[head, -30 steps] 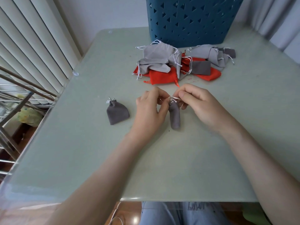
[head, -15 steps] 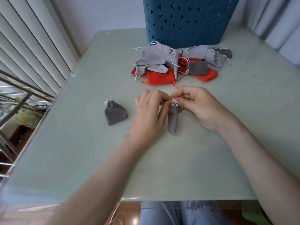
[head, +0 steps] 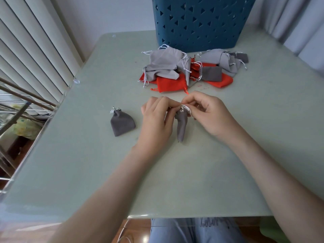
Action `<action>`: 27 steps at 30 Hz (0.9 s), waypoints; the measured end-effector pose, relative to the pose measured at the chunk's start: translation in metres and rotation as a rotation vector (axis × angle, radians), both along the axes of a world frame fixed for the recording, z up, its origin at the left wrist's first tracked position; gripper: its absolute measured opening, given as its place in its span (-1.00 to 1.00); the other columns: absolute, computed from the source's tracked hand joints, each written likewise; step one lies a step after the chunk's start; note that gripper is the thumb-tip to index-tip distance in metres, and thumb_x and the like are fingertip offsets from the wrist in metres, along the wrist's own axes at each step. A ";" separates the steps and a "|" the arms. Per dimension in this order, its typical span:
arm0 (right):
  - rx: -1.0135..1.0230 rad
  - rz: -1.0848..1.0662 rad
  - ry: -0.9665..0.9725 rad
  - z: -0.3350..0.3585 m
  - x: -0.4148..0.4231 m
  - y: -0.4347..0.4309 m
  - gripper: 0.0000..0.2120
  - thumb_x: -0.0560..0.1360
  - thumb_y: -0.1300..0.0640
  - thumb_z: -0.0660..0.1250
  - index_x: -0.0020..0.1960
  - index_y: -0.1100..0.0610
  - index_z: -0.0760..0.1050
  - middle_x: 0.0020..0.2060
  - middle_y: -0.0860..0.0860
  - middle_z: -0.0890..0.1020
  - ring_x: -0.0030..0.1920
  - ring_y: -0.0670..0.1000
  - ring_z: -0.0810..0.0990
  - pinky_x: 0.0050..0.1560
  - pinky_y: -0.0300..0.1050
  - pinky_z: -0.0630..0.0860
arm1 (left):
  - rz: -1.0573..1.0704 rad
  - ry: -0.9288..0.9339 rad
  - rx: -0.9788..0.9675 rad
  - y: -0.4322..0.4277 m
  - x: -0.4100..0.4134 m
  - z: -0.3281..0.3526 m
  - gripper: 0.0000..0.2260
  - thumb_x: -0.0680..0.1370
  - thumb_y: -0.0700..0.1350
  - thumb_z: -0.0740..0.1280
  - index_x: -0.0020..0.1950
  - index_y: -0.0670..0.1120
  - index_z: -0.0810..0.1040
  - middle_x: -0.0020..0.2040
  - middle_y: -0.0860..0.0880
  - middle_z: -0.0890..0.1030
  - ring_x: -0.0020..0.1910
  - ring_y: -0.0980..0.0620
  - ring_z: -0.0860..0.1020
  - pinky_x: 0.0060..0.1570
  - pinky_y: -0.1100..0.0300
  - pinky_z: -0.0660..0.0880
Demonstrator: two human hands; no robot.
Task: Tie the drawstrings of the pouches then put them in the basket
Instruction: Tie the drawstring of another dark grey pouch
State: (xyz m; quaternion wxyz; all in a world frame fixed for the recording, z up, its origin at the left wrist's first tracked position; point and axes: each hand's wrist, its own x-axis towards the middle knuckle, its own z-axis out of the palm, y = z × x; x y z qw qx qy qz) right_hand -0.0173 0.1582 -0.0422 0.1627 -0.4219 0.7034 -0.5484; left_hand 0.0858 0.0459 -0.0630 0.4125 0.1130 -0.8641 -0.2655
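Midway across the desk, the left hand and right hand each pinch the white drawstring of a dark grey pouch. Against the far edge stands the blue basket.

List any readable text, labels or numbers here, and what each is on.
No text reads clearly.
Dark marks on the blue trousers, below the table edge: maybe lettering, too blurred to read.
Basket and pouch pile: no print visible.
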 end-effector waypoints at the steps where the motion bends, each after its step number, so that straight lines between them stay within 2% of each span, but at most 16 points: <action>1: 0.003 0.002 -0.001 0.000 0.000 0.000 -0.81 0.53 0.28 0.29 -0.15 0.02 0.54 -0.35 -0.18 0.59 -0.27 -0.02 0.45 -0.18 -0.12 0.38 | 0.007 -0.003 0.004 0.000 0.000 0.000 -0.90 0.53 -0.26 0.30 -0.13 -0.12 0.58 -0.25 0.07 0.57 -0.14 0.12 0.38 0.02 0.36 0.16; 6: 0.011 0.023 -0.023 0.001 0.003 -0.001 -0.81 0.54 0.30 0.27 -0.15 0.06 0.52 -0.36 -0.23 0.60 -0.29 -0.18 0.48 -0.21 -0.18 0.36 | 0.066 -0.030 0.004 -0.001 -0.002 0.000 -0.91 0.54 -0.18 0.31 -0.14 -0.08 0.58 -0.23 0.17 0.57 -0.12 0.14 0.39 -0.05 0.20 0.16; 10: -0.018 0.026 -0.096 -0.001 0.002 -0.002 -0.85 0.50 0.22 0.28 -0.16 0.00 0.53 -0.31 -0.11 0.60 -0.26 -0.05 0.45 -0.25 -0.17 0.34 | 0.079 0.004 -0.050 -0.002 -0.001 -0.001 -0.91 0.55 -0.18 0.30 -0.14 -0.08 0.58 -0.24 0.13 0.60 -0.14 0.14 0.41 -0.02 0.15 0.22; 14: -0.035 0.016 -0.167 -0.001 0.003 -0.003 -0.75 0.54 0.34 0.23 -0.17 0.05 0.52 -0.32 -0.02 0.57 -0.34 -0.15 0.46 -0.30 -0.25 0.36 | 0.130 0.032 -0.214 -0.006 -0.002 -0.004 -0.85 0.54 -0.18 0.24 -0.17 -0.14 0.57 -0.30 0.03 0.59 -0.20 0.01 0.44 -0.04 0.14 0.26; 17: -0.040 0.000 -0.202 -0.002 0.005 -0.004 -0.77 0.55 0.35 0.22 -0.17 0.09 0.52 -0.34 -0.01 0.57 -0.40 -0.17 0.44 -0.32 -0.30 0.38 | 0.179 0.023 -0.379 -0.009 -0.003 -0.005 -0.89 0.45 -0.27 0.25 -0.25 -0.17 0.54 -0.39 -0.01 0.51 -0.30 -0.11 0.48 -0.12 0.09 0.31; 20: -0.043 -0.010 -0.220 -0.003 0.005 -0.005 -0.79 0.56 0.32 0.23 -0.16 0.10 0.52 -0.37 -0.03 0.57 -0.40 -0.15 0.43 -0.31 -0.30 0.38 | 0.222 0.004 -0.495 -0.008 -0.002 -0.002 -0.89 0.41 -0.31 0.22 -0.25 -0.14 0.49 -0.41 -0.03 0.44 -0.35 -0.11 0.44 -0.21 0.07 0.30; 24: -0.015 -0.029 -0.185 -0.005 0.005 -0.007 -0.79 0.57 0.29 0.23 -0.17 0.09 0.53 -0.39 -0.02 0.54 -0.39 -0.14 0.43 -0.30 -0.26 0.38 | 0.303 -0.041 -0.614 -0.007 -0.002 -0.001 -0.86 0.42 -0.31 0.16 -0.18 -0.07 0.31 -0.42 -0.03 0.37 -0.39 -0.06 0.30 -0.31 0.11 0.19; 27: 0.045 -0.089 -0.090 -0.008 0.002 -0.006 -0.83 0.55 0.26 0.26 -0.18 0.07 0.53 -0.34 0.09 0.58 -0.35 -0.06 0.46 -0.28 -0.17 0.42 | 0.286 -0.079 -0.679 -0.008 -0.002 -0.001 -0.86 0.39 -0.33 0.21 -0.25 -0.09 0.39 -0.46 -0.01 0.37 -0.37 -0.06 0.27 -0.29 0.12 0.12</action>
